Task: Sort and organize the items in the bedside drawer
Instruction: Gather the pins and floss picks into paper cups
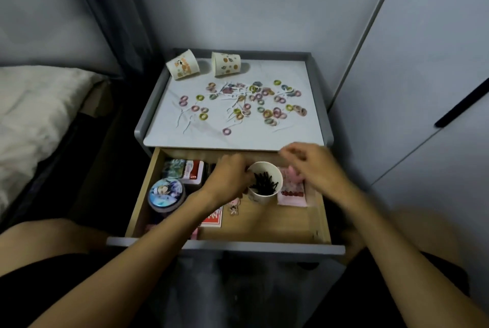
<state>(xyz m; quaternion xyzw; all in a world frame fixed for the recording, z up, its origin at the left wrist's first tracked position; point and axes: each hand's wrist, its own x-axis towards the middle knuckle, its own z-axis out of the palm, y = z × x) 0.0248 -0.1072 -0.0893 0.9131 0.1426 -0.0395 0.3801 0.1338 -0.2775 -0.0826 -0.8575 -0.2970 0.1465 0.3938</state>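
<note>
The left hand [230, 177] grips the left rim of a white paper cup [260, 199] that stands upright in the open drawer [264, 229], with black hair ties [264, 182] bunched inside it. The right hand [312, 166] is just right of the cup and above it, blurred, fingers bent; I cannot tell whether it holds anything. Right of the cup, under that hand, lies a pink packet [292, 195]. Left of the cup are a red-and-white box [194, 173] and a round picture tin [166, 192]. Beyond the cup, on the bedside surface [264, 141], coloured hair ties [248, 101] lie scattered, and further back two patterned cups [182, 64] rest on their sides.
</note>
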